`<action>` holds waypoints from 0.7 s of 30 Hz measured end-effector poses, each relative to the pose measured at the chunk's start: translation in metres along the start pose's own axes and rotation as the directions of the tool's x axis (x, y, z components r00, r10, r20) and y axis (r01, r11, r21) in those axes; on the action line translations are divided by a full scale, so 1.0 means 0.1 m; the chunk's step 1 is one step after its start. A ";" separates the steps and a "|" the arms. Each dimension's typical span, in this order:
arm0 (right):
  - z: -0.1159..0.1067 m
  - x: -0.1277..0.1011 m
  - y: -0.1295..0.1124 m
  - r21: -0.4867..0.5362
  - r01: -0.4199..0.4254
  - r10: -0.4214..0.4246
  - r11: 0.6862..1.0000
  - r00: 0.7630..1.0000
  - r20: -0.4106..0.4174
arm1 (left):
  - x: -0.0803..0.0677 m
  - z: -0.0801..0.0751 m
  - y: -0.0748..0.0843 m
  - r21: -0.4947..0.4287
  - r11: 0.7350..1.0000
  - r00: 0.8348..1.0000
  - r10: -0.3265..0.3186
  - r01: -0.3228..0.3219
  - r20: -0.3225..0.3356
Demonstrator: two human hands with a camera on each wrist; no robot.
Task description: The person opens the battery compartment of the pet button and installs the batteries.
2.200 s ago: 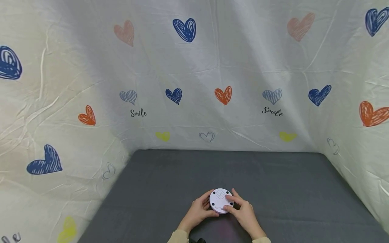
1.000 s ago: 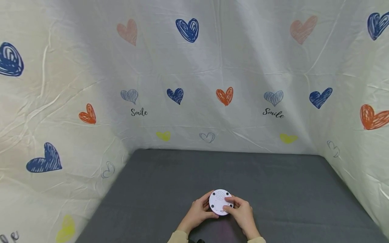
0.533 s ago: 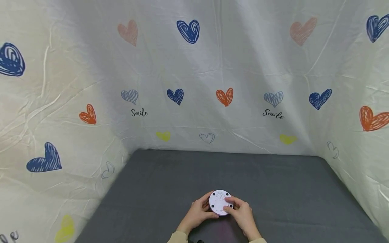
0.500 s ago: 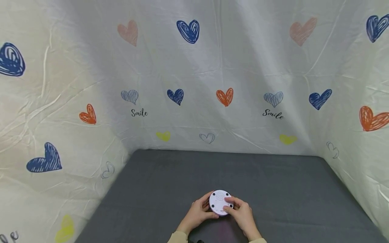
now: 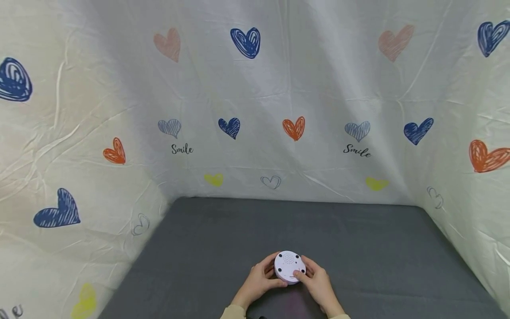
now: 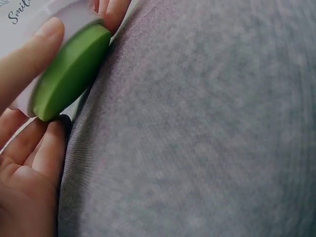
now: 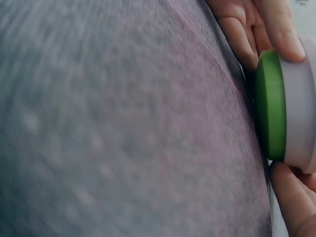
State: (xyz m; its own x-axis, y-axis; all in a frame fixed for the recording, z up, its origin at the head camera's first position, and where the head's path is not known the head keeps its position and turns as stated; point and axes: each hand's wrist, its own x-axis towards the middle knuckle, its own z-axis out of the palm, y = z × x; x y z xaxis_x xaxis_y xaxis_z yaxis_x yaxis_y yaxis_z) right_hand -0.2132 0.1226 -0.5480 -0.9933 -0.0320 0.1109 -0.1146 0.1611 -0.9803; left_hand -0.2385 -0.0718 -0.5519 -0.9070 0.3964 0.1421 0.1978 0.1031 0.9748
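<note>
A round white device (image 5: 289, 266) with speaker holes and small black feet on its upturned face is held between both hands over the near part of the table. My left hand (image 5: 256, 280) grips its left side, thumb at the near edge and fingers round the rim. My right hand (image 5: 320, 283) holds the right side, its thumb pressing on the face and its index finger by the far right edge. In the left wrist view a green part (image 6: 74, 71) shows beside the white body; it also shows as a green part (image 7: 270, 106) in the right wrist view.
A dark grey cloth (image 5: 223, 226) covers the table. White curtains (image 5: 255, 88) printed with hearts enclose it at the back and on both sides. A small dark object (image 5: 262, 317) peeks in at the bottom edge between the forearms.
My right index finger has left the device's face and moved outward to its far right edge; the thumb stays on the face. The left hand keeps its grip. A line on the face looks fainter.
</note>
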 end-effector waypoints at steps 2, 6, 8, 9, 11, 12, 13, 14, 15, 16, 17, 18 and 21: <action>-0.01 -0.01 0.00 -0.032 -0.001 0.002 0.999 1.000 0.012 | 0.00 0.00 -0.01 0.015 1.000 1.000 0.008 -0.008 0.002; -0.03 -0.02 -0.01 -0.080 -0.020 0.023 0.997 0.999 0.032 | 0.02 -0.01 -0.08 0.027 0.999 1.000 0.027 -0.028 0.014; -0.04 -0.01 -0.01 -0.088 -0.027 0.031 0.996 0.999 0.041 | 0.02 -0.02 -0.07 0.021 0.999 0.999 0.035 -0.035 0.024; -0.05 -0.01 -0.01 -0.089 -0.032 0.037 0.996 0.998 0.047 | 0.01 -0.02 -0.07 0.017 0.999 0.999 0.038 -0.039 0.033; -0.06 -0.02 -0.01 -0.091 -0.032 0.037 0.995 0.998 0.055 | 0.02 -0.02 -0.06 0.008 0.999 0.998 0.043 -0.044 0.053; -0.07 -0.02 -0.02 -0.089 -0.035 0.040 0.995 0.997 0.059 | 0.02 -0.02 -0.06 0.004 0.999 0.997 0.045 -0.046 0.065; -0.07 -0.03 -0.02 -0.087 -0.036 0.041 0.996 0.997 0.065 | 0.02 -0.01 -0.06 0.001 0.999 0.996 0.047 -0.047 0.076; -0.08 -0.03 -0.03 -0.086 -0.034 0.040 0.996 0.997 0.070 | 0.02 -0.01 -0.05 -0.003 0.999 0.995 0.049 -0.049 0.087; -0.08 -0.04 -0.03 -0.085 -0.029 0.036 0.996 0.997 0.075 | 0.02 -0.01 -0.05 -0.003 0.999 0.994 0.049 -0.049 0.097; -0.09 -0.04 -0.03 -0.082 -0.023 0.030 0.996 0.996 0.079 | 0.03 -0.01 -0.05 -0.002 0.999 0.993 0.050 -0.050 0.105; -0.09 -0.05 -0.04 -0.080 -0.020 0.027 0.997 0.996 0.083 | 0.03 0.00 -0.05 -0.004 0.999 0.992 0.051 -0.051 0.112; -0.09 -0.05 -0.04 -0.085 -0.015 0.023 0.996 0.996 0.089 | 0.02 0.00 -0.04 -0.003 0.999 0.992 0.052 -0.052 0.117; -0.10 -0.05 -0.04 -0.119 0.004 0.008 0.993 0.995 0.100 | 0.01 0.00 -0.03 -0.005 0.999 0.991 0.054 -0.054 0.123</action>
State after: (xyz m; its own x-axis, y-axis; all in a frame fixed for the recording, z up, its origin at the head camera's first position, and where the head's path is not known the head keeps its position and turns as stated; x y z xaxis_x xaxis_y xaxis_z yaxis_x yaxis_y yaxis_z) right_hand -0.2075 0.1317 -0.5431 -0.9879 -0.1295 0.0858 -0.1192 0.2774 -0.9533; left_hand -0.2401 -0.0713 -0.5546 -0.8424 0.5107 0.1721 0.2441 0.0769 0.9667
